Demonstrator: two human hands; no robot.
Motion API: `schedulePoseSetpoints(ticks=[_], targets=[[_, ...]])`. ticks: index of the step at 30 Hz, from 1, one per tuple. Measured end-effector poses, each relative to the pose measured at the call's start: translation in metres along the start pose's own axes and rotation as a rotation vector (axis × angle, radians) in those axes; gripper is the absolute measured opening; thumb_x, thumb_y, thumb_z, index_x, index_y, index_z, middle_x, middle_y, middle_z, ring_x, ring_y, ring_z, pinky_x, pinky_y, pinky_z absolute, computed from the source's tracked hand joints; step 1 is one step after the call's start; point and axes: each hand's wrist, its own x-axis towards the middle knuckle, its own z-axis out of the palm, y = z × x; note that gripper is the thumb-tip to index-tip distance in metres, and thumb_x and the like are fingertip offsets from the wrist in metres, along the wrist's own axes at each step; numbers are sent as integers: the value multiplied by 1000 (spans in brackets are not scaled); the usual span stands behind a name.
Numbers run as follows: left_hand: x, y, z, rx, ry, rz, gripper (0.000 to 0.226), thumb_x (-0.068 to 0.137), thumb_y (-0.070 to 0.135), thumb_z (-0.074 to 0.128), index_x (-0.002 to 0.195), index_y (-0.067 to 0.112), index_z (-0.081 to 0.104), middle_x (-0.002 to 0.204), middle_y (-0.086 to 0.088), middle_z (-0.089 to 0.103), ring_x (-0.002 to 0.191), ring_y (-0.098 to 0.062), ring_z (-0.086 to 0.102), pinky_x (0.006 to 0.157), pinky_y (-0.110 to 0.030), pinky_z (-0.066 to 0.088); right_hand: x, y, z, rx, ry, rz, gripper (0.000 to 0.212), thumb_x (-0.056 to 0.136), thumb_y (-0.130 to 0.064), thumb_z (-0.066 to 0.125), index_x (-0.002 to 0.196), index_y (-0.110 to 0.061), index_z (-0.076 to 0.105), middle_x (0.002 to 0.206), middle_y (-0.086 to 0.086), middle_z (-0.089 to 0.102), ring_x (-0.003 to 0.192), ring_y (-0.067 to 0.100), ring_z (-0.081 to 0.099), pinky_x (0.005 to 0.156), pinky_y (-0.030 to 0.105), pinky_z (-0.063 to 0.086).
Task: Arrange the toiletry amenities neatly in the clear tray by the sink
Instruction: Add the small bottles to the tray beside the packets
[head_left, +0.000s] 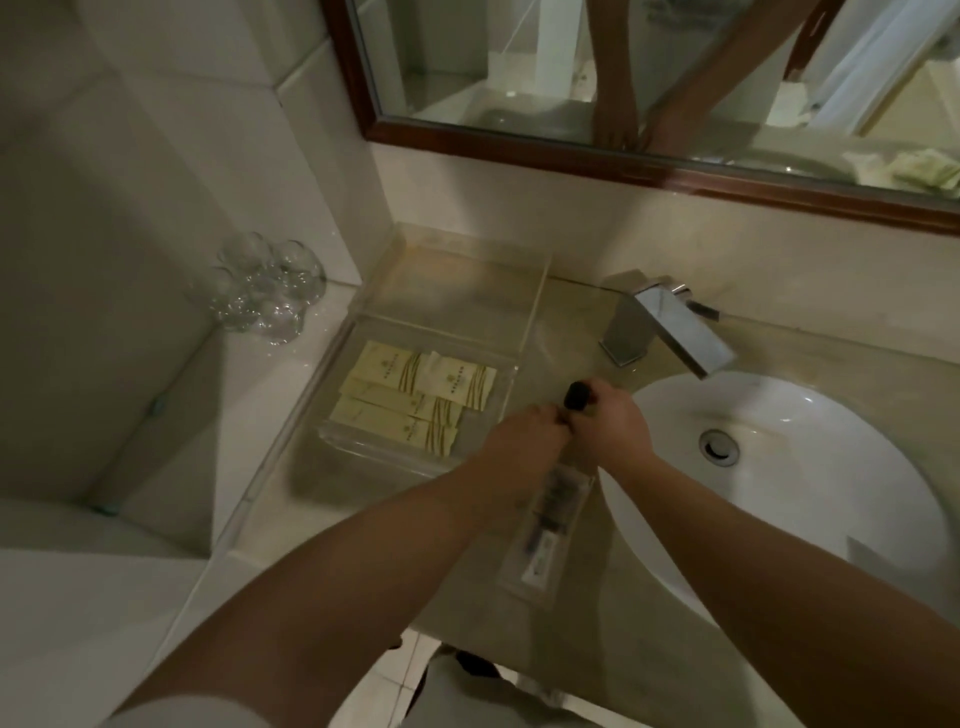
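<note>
Clearly the two hands are together, knuckles touching, at the middle of the frame just right of the tray's (537, 306) near corner. The right hand (610, 423) is curled round a capped item (576, 396); only its black rounded top shows above the fingers. The left hand (522, 434) has its fingers bent in toward the same spot, but whether they pinch anything I cannot tell.

A clear packet (548, 535) runs from under the hands toward the lower middle of the frame, between the forearms. It has dark contents and a white patch near its lower end, and the print is too blurred to read. Whether it lies on the counter (571, 322) or is held is unclear.

The tray sits left of centre on the counter, between the wall corner and the tap (667, 325), and has two compartments. The front one holds cream sachets (410, 400), lying flat and overlapping – each has a small gold emblem, a line of lettering too small to read, and curved gold stripes at its right end.

The sink (810, 525) fills the right of the frame, its drain (719, 446) near its middle. A cluster of glasses (265, 291) stands at upper left, and the mirror (363, 93) spans the top right.
</note>
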Motion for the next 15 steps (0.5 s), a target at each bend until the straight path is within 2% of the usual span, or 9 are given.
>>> schedulePoseSetpoints(ticks=[4,6,8,11,15], targets=[[6,-8,5,116,-24,95,23,92,26,43,107,18,59,104,-5,58,91,-25,57,80,-41,49,4,-4,5,14,58,22,33,81,-29,67,112,-20,61,102,5,62,85,21,57,71,30,42],[7,-10,3,79,-71,111,23,91,19,49,111,15,59,111,-8,57,100,-26,54,85,-41,49,6,-9,4,36,102,58,35,78,-34,67,110,-22,61,100,4,62,86,20,59,73,31,46],[7,-14,4,103,-86,129,26,89,10,54,115,11,58,114,-9,52,104,-25,50,82,-35,46,7,-15,1,61,152,64,31,76,-36,69,102,-22,60,96,3,61,83,20,60,72,33,49],[6,-20,-2,-27,-43,69,23,92,11,49,115,10,54,112,-9,53,103,-24,50,82,-35,45,4,-29,-5,100,202,24,25,81,-34,70,99,-22,58,90,0,61,78,16,58,66,29,45],[-13,-31,-20,-212,79,29,28,84,15,62,111,16,55,108,-3,53,99,-20,51,80,-34,48,-1,-52,-14,173,210,-24,22,86,-31,69,101,-22,56,85,-6,61,76,9,57,61,21,40]])
